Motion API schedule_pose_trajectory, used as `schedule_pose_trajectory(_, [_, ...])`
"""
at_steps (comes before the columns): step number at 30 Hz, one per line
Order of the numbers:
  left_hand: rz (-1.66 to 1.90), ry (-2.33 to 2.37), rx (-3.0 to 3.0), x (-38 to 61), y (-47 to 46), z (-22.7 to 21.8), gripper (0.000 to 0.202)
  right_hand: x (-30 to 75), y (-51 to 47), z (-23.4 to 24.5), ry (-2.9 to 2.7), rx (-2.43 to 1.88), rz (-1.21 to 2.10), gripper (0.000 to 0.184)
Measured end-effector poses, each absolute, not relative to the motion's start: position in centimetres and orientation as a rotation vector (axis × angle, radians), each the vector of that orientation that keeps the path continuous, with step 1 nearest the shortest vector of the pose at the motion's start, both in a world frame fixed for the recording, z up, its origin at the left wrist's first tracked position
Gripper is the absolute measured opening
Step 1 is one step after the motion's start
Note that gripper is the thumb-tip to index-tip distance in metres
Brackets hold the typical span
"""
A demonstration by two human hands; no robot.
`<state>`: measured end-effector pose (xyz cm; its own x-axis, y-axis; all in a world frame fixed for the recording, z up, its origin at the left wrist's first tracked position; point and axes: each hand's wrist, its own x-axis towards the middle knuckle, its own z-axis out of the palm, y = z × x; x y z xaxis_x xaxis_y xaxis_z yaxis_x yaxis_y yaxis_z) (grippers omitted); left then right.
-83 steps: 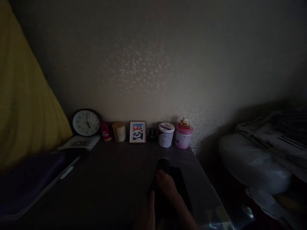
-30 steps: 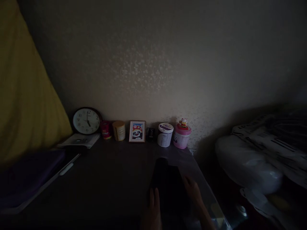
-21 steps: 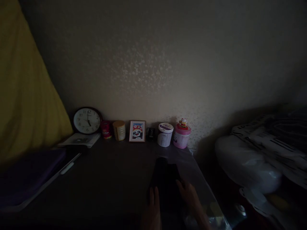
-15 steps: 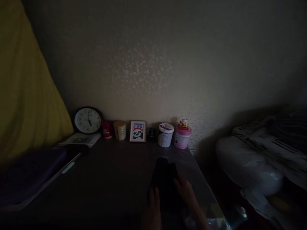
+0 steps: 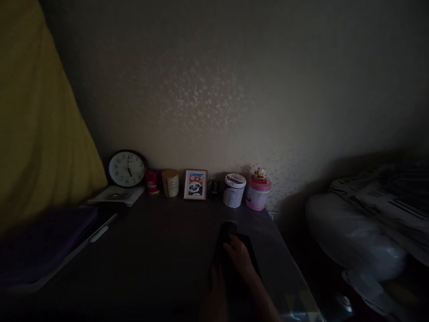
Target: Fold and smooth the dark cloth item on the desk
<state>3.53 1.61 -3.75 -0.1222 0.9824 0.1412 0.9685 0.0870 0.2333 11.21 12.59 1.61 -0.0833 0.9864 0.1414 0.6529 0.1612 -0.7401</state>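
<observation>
A long black item lies on the dark desk in front of me; it looks soft and flat, with a rounded far end, but the dim light hides its kind. My right hand is on top of it near the far end, fingers bent and closed on it. A dark straight-edged part of the item shows to the right of that hand. My left hand rests at the near left side of the item, fingers stretched out, largely in shadow.
Along the wall stand a clock, a red container, a yellow-lidded tin, a panda picture frame, a white tub and a pink tub. A purple item lies left. Plastic-wrapped bundles are beyond the desk's right edge.
My right hand has moved left and forward from the item's right edge onto its top. My left hand stays near the left side. The view has shifted slightly.
</observation>
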Motion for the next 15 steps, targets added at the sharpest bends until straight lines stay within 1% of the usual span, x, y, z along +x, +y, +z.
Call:
schedule_pose_trajectory(7, [0.502, 2.151, 2.140, 2.7, 1.3, -3.2, 0.038, 9.8, 12.3, 2.2, -2.027, -1.653, 0.597, 0.037])
schedule_pose_trajectory(12, [0.583, 2.124, 2.148, 1.1, 0.4, -2.9, 0.037, 9.4, 12.1, 2.9, -2.151, -1.595, 0.556, 0.027])
schedule_pose_trajectory(15, [0.633, 2.133, 2.149, 0.4, 0.0, -2.9, 0.040, 9.4, 12.1, 2.9, -2.271, -1.551, 0.504, 0.027])
